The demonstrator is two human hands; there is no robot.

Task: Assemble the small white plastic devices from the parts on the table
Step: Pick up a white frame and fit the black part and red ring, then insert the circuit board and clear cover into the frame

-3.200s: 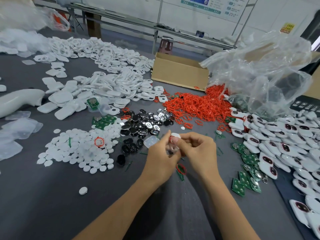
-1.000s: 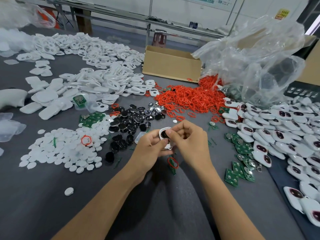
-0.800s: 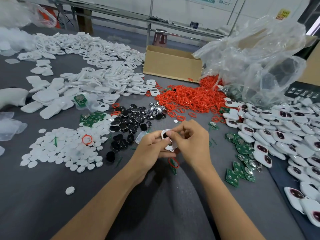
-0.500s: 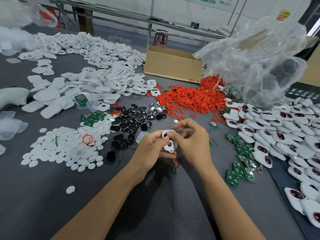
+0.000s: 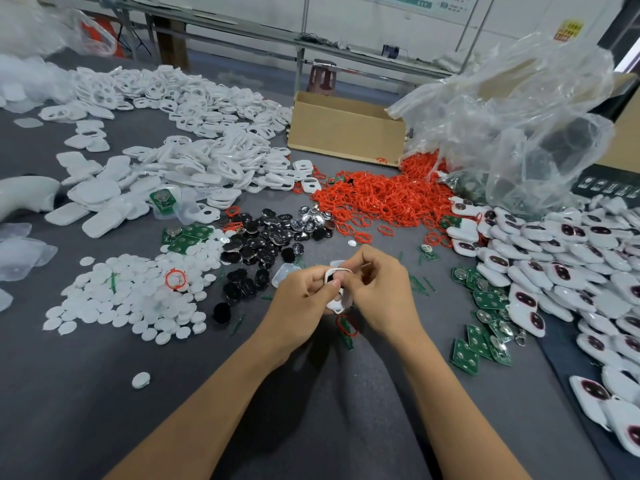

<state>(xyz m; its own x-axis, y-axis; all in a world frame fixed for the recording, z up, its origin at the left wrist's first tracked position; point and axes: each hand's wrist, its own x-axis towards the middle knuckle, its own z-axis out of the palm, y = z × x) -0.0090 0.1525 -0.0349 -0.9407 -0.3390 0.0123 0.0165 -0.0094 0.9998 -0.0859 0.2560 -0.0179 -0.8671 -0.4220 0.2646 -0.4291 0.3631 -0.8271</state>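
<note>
Both hands meet over the grey table's middle. My left hand grips a small white plastic shell from the left, thumb on its front. My right hand pinches the same shell from the right, fingertips at its dark upper opening. Much of the shell is hidden by the fingers. Around them lie white round discs, black and silver button parts, red rings, green circuit boards, white shells, and assembled white devices.
A red ring and a green board lie just under my hands. A cardboard box stands behind the red rings. A crumpled clear plastic bag rises at the back right. One loose white disc lies near the front left.
My hands stay together in the same spot. The white shell has been turned and worked between the fingers, and its lower end now shows below my left thumb.
</note>
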